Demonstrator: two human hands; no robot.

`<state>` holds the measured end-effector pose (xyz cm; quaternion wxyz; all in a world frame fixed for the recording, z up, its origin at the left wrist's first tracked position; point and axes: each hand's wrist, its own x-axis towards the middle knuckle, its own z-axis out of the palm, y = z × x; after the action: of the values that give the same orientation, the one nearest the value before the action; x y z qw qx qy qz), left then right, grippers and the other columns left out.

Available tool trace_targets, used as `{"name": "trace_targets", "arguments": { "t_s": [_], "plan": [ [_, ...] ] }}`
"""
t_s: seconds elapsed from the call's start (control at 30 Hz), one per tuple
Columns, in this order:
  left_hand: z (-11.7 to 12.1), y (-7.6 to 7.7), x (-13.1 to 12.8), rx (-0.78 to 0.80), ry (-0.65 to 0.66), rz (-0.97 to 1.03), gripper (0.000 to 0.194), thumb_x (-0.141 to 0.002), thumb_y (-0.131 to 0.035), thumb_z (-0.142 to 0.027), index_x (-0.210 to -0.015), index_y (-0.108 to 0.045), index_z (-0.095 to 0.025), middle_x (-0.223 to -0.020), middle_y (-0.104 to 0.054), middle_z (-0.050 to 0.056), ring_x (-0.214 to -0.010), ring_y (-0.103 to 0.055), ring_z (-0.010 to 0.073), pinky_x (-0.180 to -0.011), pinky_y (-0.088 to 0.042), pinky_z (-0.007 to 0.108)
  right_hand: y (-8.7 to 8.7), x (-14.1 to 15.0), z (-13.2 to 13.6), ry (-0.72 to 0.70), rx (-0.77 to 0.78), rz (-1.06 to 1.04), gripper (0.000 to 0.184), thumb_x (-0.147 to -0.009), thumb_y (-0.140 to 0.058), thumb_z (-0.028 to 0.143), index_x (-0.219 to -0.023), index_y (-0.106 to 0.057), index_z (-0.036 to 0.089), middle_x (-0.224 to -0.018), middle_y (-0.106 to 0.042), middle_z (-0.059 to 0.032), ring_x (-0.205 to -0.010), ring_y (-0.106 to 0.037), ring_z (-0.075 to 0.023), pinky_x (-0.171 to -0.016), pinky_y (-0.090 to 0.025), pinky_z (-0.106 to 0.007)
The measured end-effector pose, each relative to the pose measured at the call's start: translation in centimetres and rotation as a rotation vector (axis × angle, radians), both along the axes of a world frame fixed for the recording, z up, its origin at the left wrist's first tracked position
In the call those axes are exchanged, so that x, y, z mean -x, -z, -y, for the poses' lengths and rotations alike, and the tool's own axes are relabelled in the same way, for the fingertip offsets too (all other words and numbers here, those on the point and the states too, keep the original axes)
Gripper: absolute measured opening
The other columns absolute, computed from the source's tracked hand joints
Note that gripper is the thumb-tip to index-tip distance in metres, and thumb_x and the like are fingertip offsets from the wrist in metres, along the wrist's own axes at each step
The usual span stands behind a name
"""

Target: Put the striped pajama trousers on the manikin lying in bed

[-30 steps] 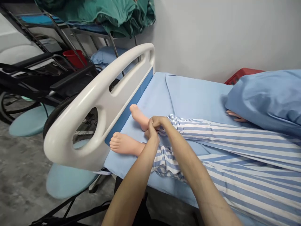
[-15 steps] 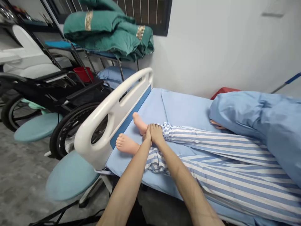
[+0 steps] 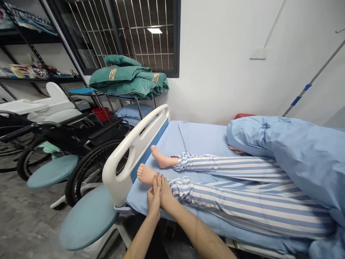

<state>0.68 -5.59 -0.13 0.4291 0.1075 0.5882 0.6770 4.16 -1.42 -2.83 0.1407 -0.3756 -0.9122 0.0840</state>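
Observation:
A manikin lies on a hospital bed in blue-and-white striped trousers (image 3: 242,201), its bare near foot (image 3: 144,173) and far foot (image 3: 159,158) pointing at the white footboard (image 3: 121,158). My left hand (image 3: 153,197) and my right hand (image 3: 165,192) lie side by side against the near ankle, just by the trouser cuff. The fingers of both are stretched out and flat, and they hold nothing. A blue quilt (image 3: 296,151) covers the manikin's upper body.
The light blue bed sheet (image 3: 199,138) shows beyond the feet. A black wheelchair (image 3: 81,136) and a teal round stool (image 3: 86,219) stand left of the footboard. Folded green blankets (image 3: 129,79) rest on a rack by the barred window. A red object (image 3: 244,116) sits against the wall.
My hands have come off the far ankle's cuff and moved to the near ankle, fingers now stretched out. The view has risen and pulled back, showing more of the room.

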Motion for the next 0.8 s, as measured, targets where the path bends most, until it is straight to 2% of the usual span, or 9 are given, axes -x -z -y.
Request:
{"name": "trace_targets", "arguments": {
  "t_s": [0.1,0.2,0.27,0.37,0.47,0.53,0.63,0.8],
  "plan": [
    [1.0,0.3,0.3,-0.057,0.055,0.108,0.052,-0.082,-0.063,-0.017,-0.133,-0.06,-0.026,-0.14,-0.062,0.008,-0.135,-0.054,0.0249,-0.116,-0.041,0.041,0.1,0.4,1.1,0.094,0.022,0.045,0.068,-0.088,-0.046,0.01,-0.154,-0.033,0.003,-0.157,-0.036,-0.0269,-0.148,-0.034,-0.0351,-0.118,-0.034,-0.055],
    [0.0,0.5,0.3,-0.085,0.111,0.173,0.054,-0.081,-0.064,-0.02,-0.134,-0.061,-0.03,-0.136,-0.065,0.004,-0.132,-0.056,0.0216,-0.113,-0.045,0.036,-1.1,0.5,0.5,0.158,0.064,0.146,0.065,-0.087,-0.044,0.006,-0.152,-0.038,0.005,-0.146,-0.049,-0.0284,-0.137,-0.047,-0.0354,-0.111,-0.041,-0.055],
    [-1.2,0.6,0.3,-0.069,0.146,0.242,0.048,-0.081,-0.064,-0.021,-0.128,-0.065,-0.029,-0.127,-0.07,0.004,-0.124,-0.063,0.02,-0.105,-0.05,0.032,-2.2,0.1,-0.4,0.185,0.111,0.206,0.061,-0.088,-0.046,0.009,-0.149,-0.04,0.006,-0.131,-0.059,-0.0277,-0.125,-0.057,-0.0346,-0.103,-0.047,-0.052],
    [-2.9,1.0,0.3,-0.021,0.176,0.384,0.031,-0.081,-0.065,-0.023,-0.112,-0.069,-0.023,-0.106,-0.075,0.005,-0.101,-0.072,0.0198,-0.089,-0.058,0.03,-3.7,-1.0,-2.0,0.166,0.223,0.257,0.062,-0.085,-0.057,0.014,-0.145,-0.042,0.007,-0.123,-0.062,-0.0249,-0.114,-0.062,-0.0323,-0.095,-0.05,-0.045],
    [-3.9,1.5,0.3,-0.013,0.141,0.476,0.016,-0.085,-0.063,-0.025,-0.096,-0.07,-0.016,-0.087,-0.075,0.005,-0.079,-0.073,0.017,-0.075,-0.059,0.026,-4.3,-1.9,-4.1,0.114,0.344,0.283,0.07,-0.073,-0.073,0.024,-0.137,-0.047,0.013,-0.118,-0.067,-0.0182,-0.106,-0.067,-0.0303,-0.087,-0.053,-0.039],
    [-4.3,2.1,0.3,-0.026,0.086,0.482,0.013,-0.087,-0.06,-0.021,-0.092,-0.069,-0.014,-0.084,-0.075,0.005,-0.074,-0.071,0.0143,-0.071,-0.057,0.022,-4.4,-2.1,-5.7,0.088,0.446,0.294,0.075,-0.065,-0.079,0.03,-0.132,-0.051,0.015,-0.114,-0.07,-0.0147,-0.101,-0.068,-0.0297,-0.08,-0.052,-0.035],
    [-4.5,3.1,0.1,-0.041,0.008,0.438,0.015,-0.089,-0.056,-0.015,-0.094,-0.07,-0.014,-0.093,-0.076,0.007,-0.086,-0.072,0.0142,-0.079,-0.057,0.021,-4.3,-1.8,-7.9,0.035,0.644,0.273,0.076,-0.059,-0.083,0.031,-0.128,-0.056,0.015,-0.116,-0.071,-0.0125,-0.098,-0.068,-0.026,-0.073,-0.05,-0.028],
    [-4.5,4.6,0.1,-0.038,-0.024,0.356,0.022,-0.095,-0.05,-0.018,-0.104,-0.069,-0.016,-0.119,-0.072,0.009,-0.118,-0.066,0.0168,-0.102,-0.053,0.026,-3.5,-1.3,-9.6,-0.032,0.835,0.193,0.058,-0.064,-0.081,0.024,-0.119,-0.066,0.015,-0.106,-0.074,-0.0033,-0.083,-0.067,-0.0146,-0.063,-0.044,-0.019]
  ]
}}
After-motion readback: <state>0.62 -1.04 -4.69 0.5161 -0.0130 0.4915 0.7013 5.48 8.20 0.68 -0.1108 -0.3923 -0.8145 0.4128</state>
